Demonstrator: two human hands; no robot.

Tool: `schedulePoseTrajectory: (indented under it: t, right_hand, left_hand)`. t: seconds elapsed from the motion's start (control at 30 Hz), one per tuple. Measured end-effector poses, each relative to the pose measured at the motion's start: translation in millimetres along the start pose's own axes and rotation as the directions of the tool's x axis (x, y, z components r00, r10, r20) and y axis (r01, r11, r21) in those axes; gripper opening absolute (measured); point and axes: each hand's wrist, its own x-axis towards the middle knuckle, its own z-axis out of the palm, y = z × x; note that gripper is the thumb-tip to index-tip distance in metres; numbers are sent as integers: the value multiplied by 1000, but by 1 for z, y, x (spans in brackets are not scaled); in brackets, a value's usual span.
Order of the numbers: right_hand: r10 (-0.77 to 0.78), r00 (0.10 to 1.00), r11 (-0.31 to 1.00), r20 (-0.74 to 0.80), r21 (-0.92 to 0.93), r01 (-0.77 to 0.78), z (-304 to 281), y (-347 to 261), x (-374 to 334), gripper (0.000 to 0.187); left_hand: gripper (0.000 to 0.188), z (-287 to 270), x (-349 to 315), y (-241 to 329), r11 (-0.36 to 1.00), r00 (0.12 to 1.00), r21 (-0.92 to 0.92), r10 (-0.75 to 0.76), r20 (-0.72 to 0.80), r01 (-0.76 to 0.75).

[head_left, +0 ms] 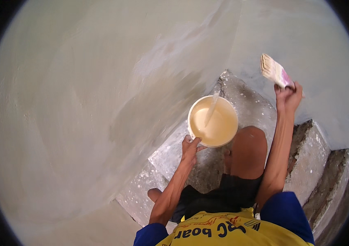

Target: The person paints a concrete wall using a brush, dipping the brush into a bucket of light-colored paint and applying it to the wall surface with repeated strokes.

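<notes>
Wall (80,102), left of the bucket: a pale grey coat is seen over most of it, with a darker, wetter-looking streak running toward the bucket. Coverage is judged well advanced there; whether it is even cannot be told.

Left hand (190,148): closed on the near rim of the bucket (213,121), thumb over the edge, fingers beneath. The bucket is held just above the raised knee (248,149), about half full of cream paint. A pale stick (211,110) is seen leaning in the paint.

Steps (305,160), below and right of the bucket: rough concrete, speckled with white drips, left unpainted.

Right hand (288,95), up and right of the bucket: wrapped tightly round the handle of a wide brush (273,71), bristles pointed up-left, held near the wall. Contact with the wall cannot be told. The wall right of the bucket appears greyer and patchier, so work is judged to remain there.
</notes>
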Motion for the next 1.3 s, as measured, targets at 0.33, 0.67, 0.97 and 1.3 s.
schedulePoseTrajectory:
  t: [0.33,0.67,0.97,1.3]
  right_hand:
    - [557,765,734,323,-622,-272,9,85,64,29]
    - [878,310,394,365,-919,-34,-29,157,-27,21]
    - [887,-19,429,462,-805,411,-61,230,-89,25]
    - [903,-289,428,316,-631,647,-121,313,-145,34]
  left_hand:
    - [18,-56,-6,-80,992,956,-129,-47,-288,10]
    - [17,-83,17,-174,945,931,-324,-76,-357,-47]
    - [33,-112,0,-198,983,936,-81,-183,-300,166]
    - [43,-189,-157,-126,649,788,760,483,-382,-30]
